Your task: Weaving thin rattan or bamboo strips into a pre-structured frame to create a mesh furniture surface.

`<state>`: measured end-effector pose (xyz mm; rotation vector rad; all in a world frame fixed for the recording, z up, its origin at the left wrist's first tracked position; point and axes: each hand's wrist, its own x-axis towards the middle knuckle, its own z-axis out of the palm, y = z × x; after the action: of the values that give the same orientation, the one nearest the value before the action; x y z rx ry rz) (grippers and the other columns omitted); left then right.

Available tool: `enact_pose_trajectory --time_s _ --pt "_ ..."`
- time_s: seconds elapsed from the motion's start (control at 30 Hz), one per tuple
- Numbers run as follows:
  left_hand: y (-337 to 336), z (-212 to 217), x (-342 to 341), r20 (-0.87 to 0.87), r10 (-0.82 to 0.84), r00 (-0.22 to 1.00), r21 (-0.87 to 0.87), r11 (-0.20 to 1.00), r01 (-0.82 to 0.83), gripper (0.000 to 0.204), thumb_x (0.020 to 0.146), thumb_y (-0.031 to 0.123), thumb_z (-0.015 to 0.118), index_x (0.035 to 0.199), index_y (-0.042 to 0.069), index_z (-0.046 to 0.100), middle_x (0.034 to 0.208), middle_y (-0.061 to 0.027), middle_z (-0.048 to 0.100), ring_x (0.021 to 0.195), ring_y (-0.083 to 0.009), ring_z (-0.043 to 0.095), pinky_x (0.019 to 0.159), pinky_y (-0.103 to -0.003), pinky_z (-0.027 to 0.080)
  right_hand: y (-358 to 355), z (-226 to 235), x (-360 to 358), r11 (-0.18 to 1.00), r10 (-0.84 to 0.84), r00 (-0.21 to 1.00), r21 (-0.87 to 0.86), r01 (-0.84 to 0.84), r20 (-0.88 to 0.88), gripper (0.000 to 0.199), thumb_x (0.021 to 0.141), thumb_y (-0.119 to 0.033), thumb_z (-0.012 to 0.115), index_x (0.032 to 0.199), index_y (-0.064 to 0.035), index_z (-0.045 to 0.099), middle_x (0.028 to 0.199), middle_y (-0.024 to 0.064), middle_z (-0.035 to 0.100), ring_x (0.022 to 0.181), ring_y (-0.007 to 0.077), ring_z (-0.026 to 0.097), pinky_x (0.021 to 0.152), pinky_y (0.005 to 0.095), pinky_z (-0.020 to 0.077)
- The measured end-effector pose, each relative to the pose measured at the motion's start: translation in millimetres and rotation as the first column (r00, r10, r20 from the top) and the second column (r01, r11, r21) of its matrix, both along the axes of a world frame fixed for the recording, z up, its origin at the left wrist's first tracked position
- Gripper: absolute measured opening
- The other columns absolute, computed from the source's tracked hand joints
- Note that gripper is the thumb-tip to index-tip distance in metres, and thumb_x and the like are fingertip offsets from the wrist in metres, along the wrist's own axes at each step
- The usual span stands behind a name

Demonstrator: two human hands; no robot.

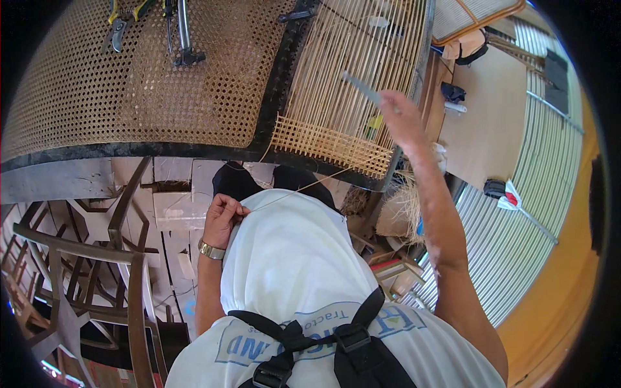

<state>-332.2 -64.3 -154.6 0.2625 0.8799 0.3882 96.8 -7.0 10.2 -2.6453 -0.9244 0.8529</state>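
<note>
My left hand [223, 216], with a metal watch at its wrist, is closed at the near left of my lap. Its fingertips pinch a thin cane strand [299, 190] that runs up to the near right corner of the dark frame [262, 126]. My right hand [402, 119] is raised over the frame's right side, closed round a flat, pale grey blade-like tool [363, 89]. The tool points away and to the left. Beneath it, long cane strands [323, 84] stretch lengthwise. A woven cane band [330, 143] crosses them at the near edge.
Left of the divider lies finished cane mesh [187, 103], bearing pruning shears [117, 33] and a hammer [185, 39]. Wooden chair frames [132, 271] stand at lower left. Loose cane fibres [404, 207] are heaped near the right corner. A wooden board [485, 116] lies further right.
</note>
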Motion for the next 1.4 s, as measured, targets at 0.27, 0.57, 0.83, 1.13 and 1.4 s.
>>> enact_pose_trajectory --time_s 0.27,0.57,0.83,1.13,1.4 --pt "-3.0 -3.7 -0.3 0.006 0.013 1.000 -0.017 1.000 -0.013 0.014 0.102 0.021 0.060 0.096 0.010 0.053 0.084 -0.0020 0.064 0.085 -0.0143 0.067 0.073 -0.025 0.048 -13.7 -6.9 22.0 0.994 0.102 0.993 0.049 -0.099 -0.058 0.028 0.097 -0.025 0.057 0.112 -0.0060 0.072 0.079 0.0042 0.068 0.065 0.0137 0.060 0.061 0.0324 0.0488" --pt "-5.1 -8.6 2.6 -0.020 0.075 0.997 -0.022 0.997 -0.075 0.014 0.102 0.022 0.060 0.097 0.010 0.054 0.083 -0.0030 0.063 0.083 -0.0149 0.066 0.071 -0.026 0.048 -28.1 -2.9 18.0 0.980 0.196 0.979 -0.003 -0.197 -0.058 0.028 0.094 -0.023 0.058 0.112 -0.0079 0.073 0.076 0.0057 0.066 0.064 0.0131 0.059 0.058 0.0316 0.0470" --pt "10.3 10.9 15.0 -0.212 0.210 0.954 0.116 0.975 -0.189 0.013 0.103 0.021 0.058 0.098 0.010 0.054 0.086 -0.0038 0.063 0.084 -0.0163 0.065 0.070 -0.028 0.049 -17.3 12.4 29.1 0.949 0.250 0.937 -0.130 -0.287 -0.244 0.030 0.095 -0.023 0.056 0.113 -0.0062 0.073 0.078 0.0066 0.066 0.069 0.0140 0.060 0.064 0.0316 0.0475" --pt "117.4 42.4 58.5 -0.616 0.560 0.554 0.710 0.091 0.698 0.015 0.099 0.014 0.061 0.089 0.003 0.059 0.084 -0.0038 0.066 0.068 -0.0148 0.060 0.058 -0.028 0.047 -16.1 17.5 21.4 0.993 0.039 0.997 0.113 -0.032 -0.065 0.028 0.099 -0.023 0.055 0.116 -0.0068 0.070 0.087 0.0111 0.071 0.072 0.0123 0.063 0.066 0.0300 0.0501" --pt "155.8 29.1 35.8 -0.622 0.294 0.726 0.772 0.077 0.631 0.017 0.088 0.006 0.069 0.076 0.003 0.058 0.088 -0.0122 0.064 0.075 -0.0279 0.060 0.059 -0.036 0.045 -31.0 29.7 15.2 0.988 -0.105 0.994 0.117 0.100 0.040 0.027 0.098 -0.025 0.055 0.113 -0.0062 0.069 0.081 0.0100 0.068 0.073 0.0172 0.064 0.067 0.0352 0.0501"
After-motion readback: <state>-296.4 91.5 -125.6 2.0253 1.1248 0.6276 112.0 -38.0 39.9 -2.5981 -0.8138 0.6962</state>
